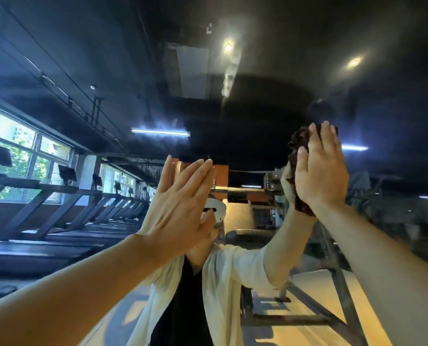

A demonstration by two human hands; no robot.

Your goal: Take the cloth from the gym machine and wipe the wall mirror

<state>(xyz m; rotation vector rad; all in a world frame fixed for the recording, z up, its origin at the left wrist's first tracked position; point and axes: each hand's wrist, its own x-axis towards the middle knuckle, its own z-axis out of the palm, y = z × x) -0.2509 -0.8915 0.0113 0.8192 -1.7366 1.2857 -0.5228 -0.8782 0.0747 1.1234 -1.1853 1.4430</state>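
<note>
The wall mirror point(233, 108) fills the view and reflects the gym and a person in a white shirt. My right hand point(320, 171) lies flat with straight fingers on a dark red cloth point(298, 143) and presses it against the glass, high on the right. The cloth shows above my fingertips and beside my thumb, and the rest is hidden under my palm. My left hand point(180, 208) rests flat on the mirror at the centre, fingers straight and together, holding nothing.
The reflection shows a row of treadmills point(58, 221) along windows on the left and a metal gym machine frame point(332, 283) on the right. A barbell rack point(248, 192) shows between my hands. Ceiling lights glare in the glass.
</note>
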